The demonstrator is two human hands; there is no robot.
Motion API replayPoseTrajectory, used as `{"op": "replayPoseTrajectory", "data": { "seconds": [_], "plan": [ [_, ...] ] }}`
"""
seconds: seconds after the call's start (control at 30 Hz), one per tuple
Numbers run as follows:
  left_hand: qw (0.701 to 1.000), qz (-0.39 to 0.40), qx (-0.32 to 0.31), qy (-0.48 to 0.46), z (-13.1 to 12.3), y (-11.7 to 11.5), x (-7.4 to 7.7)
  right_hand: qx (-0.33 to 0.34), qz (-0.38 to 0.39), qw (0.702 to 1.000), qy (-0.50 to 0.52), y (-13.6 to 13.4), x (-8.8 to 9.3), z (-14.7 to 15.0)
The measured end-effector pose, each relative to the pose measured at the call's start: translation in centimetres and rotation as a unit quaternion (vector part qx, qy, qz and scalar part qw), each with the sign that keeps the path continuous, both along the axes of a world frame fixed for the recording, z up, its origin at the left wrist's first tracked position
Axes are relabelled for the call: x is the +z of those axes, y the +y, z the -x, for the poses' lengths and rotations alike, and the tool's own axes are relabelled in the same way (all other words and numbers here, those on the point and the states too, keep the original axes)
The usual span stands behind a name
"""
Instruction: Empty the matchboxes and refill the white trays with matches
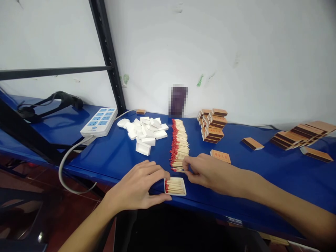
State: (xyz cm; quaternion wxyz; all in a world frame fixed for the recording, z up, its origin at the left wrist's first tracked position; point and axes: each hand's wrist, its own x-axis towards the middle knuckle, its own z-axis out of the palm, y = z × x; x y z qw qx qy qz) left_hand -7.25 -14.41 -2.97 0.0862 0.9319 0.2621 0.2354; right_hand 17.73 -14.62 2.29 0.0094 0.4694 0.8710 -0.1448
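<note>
My left hand [143, 183] grips the left end of a white matchbox tray [184, 189] between thumb and fingers, at the front edge of the blue table. Red-headed matches [175, 186] lie side by side in this tray. Just beyond it, my right hand [207, 171] pinches a match [180, 171] at the near end of a long row of loose matches [180, 140]. The heads in the row point left. Whether more than one match is between my right fingertips is hidden.
Empty white trays [147, 130] are heaped left of the row. Matchbox sleeves stand in a stack [214, 126], with a single one [220, 156] nearer and another pile [299, 134] at right. A power strip [101, 120] and a black shelf post [110, 52] are at left.
</note>
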Motion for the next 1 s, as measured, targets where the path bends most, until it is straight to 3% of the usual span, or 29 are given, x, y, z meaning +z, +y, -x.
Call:
{"op": "replayPoseTrajectory", "data": {
  "seconds": [0.13, 0.4, 0.67, 1.0],
  "plan": [
    [1.000, 0.007, 0.010, 0.001, 0.1, -0.1, 0.0, 0.010, 0.014, 0.999, 0.039, -0.9, 0.5, 0.9],
    [1.000, -0.007, -0.022, -0.004, 0.2, 0.0, 0.1, -0.017, -0.004, 0.999, 0.039, -1.4, -0.9, 3.0],
    [1.000, -0.011, -0.026, -0.011, 0.0, 0.1, -0.1, -0.062, -0.053, 0.996, 0.026, -0.4, -0.6, 0.5],
    [0.999, -0.008, -0.027, -0.015, 0.0, 0.1, 0.0, -0.021, -0.069, 0.997, 0.028, 0.1, -2.3, 0.4]
  ]
}}
